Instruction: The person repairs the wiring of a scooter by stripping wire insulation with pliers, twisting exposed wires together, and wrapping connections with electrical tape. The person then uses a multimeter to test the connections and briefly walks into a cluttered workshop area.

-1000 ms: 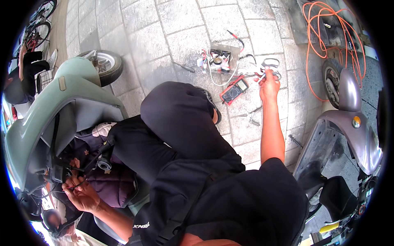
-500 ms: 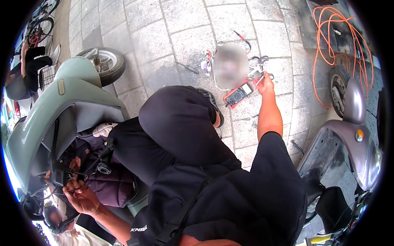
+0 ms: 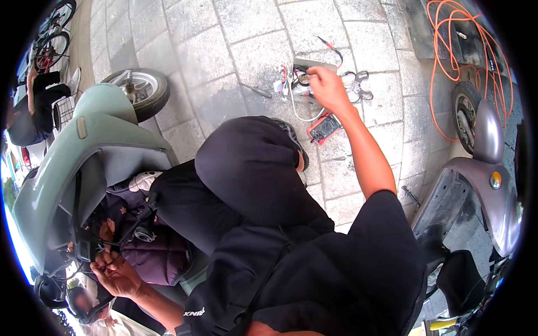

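My right hand reaches down over a small pile of tools and parts on the paving; its fingertips are hidden, so their grip does not show. Beside it lie black-handled scissors, a red and black multimeter and a red-tipped test probe. Coloured wires with a white connector are left of the hand. On the far left, my left hand has its fingers curled closed at the scooter's handlebar area, next to dark cables. What they pinch cannot be made out.
A pale green scooter stands at my left, its front wheel turned outward. A dark screwdriver lies on the paving. To the right are a grey-purple scooter and a coiled orange cable. Other people are at the left edge.
My right hand has moved left and away from me, from beside the scissors to over the pile of parts. The left hand stays at the handlebar area.
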A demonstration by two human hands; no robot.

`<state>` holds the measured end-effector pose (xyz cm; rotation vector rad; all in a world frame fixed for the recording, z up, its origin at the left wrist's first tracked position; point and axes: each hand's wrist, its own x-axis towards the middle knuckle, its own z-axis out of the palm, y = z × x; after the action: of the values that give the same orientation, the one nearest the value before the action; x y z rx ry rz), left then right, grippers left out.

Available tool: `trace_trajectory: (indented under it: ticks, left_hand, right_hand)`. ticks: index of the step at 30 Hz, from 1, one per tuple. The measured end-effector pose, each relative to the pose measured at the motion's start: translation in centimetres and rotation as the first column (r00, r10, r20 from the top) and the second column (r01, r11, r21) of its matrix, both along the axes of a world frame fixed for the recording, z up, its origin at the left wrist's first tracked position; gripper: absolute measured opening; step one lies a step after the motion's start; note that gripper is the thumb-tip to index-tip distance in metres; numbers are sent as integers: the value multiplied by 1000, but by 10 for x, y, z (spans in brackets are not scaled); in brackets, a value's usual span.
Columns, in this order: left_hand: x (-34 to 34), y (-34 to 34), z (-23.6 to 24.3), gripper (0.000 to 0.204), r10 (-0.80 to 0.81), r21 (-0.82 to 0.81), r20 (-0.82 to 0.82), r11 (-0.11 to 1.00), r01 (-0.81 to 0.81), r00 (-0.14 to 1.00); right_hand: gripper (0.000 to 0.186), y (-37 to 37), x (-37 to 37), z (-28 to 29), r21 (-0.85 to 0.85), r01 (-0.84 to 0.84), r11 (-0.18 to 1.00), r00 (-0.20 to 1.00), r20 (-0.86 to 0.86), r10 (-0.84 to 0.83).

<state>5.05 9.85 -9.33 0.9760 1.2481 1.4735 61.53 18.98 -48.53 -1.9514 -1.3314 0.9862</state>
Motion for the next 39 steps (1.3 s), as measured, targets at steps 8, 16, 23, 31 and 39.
trace_trajectory:
  ticks: [8, 16, 23, 31, 39]
  left_hand:
    - [1, -2, 3, 20, 7, -7, -6, 1000, -7, 1000]
    - [5, 1, 6, 22, 24, -35, 7, 999, -23, 1000]
    - [1, -5, 2, 21, 51, 5, -36, 999, -51, 998]
    - [4, -1, 3, 24, 134, 7, -50, 991, -134, 990]
    - [8, -1, -2, 24, 101, 20, -42, 995, -101, 994]
  right_hand:
    - [40, 36, -27, -100, -552, -179, 814, 843, 341, 417]
    - [34, 41, -27, -152, -569, 133, 812, 958, 284, 42]
    - [30, 50, -34, -141, -574, 143, 806, 943, 327, 66]
    - [33, 56, -44, -146, -574, -90, 814, 802, 443, 401]
    - [38, 49, -35, -106, -645, -13, 764, 940, 251, 229]
